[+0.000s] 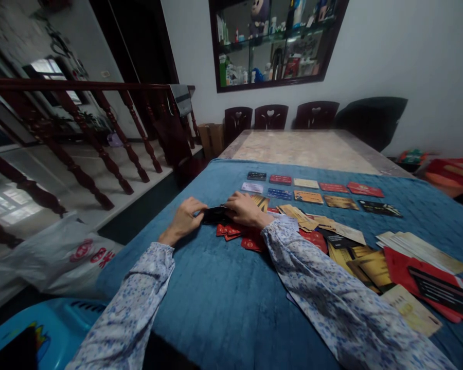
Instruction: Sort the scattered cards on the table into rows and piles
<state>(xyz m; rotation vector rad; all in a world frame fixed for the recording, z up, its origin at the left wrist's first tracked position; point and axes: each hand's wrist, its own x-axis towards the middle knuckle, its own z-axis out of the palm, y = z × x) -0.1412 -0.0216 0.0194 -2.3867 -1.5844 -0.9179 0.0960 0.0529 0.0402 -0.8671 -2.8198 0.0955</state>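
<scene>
Both of my hands are at a small stack of black cards (213,216) on the blue cloth (200,288). My left hand (185,218) pinches its left end between thumb and fingers. At its right end, my right hand (244,208) is closed on the upper corner. Red cards (230,231) lie fanned just below the stack, partly under my right wrist. Beyond my hands, two rows of cards are laid out, among them a blue card (280,193) and an orange card (307,197). Loose gold cards (370,267) spread to the right of my right forearm.
A marble tabletop (293,146) extends past the cloth, with dark chairs (270,117) behind it. Wooden railing (111,123) runs along the left. A plastic bag (61,252) and a blue stool (57,324) stand at the lower left.
</scene>
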